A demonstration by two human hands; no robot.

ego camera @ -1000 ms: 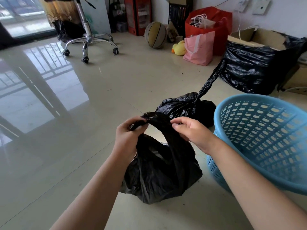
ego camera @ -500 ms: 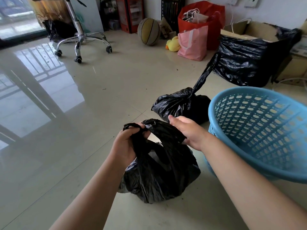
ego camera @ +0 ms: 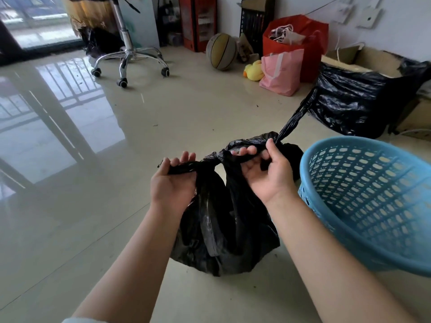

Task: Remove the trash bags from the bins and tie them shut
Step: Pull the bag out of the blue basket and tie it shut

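Left hand (ego camera: 172, 183) and right hand (ego camera: 265, 173) each grip a twisted ear of the black trash bag (ego camera: 224, 224); pull both outward evenly to seat the knot (ego camera: 211, 160).

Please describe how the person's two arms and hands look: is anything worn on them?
Both forearms are bare. The left hand and right hand show no gloves, rings, watch or bracelet. Only a small edge of a pale, whitish sleeve appears at the bottom of the picture on the left arm. The fingers are bare too.
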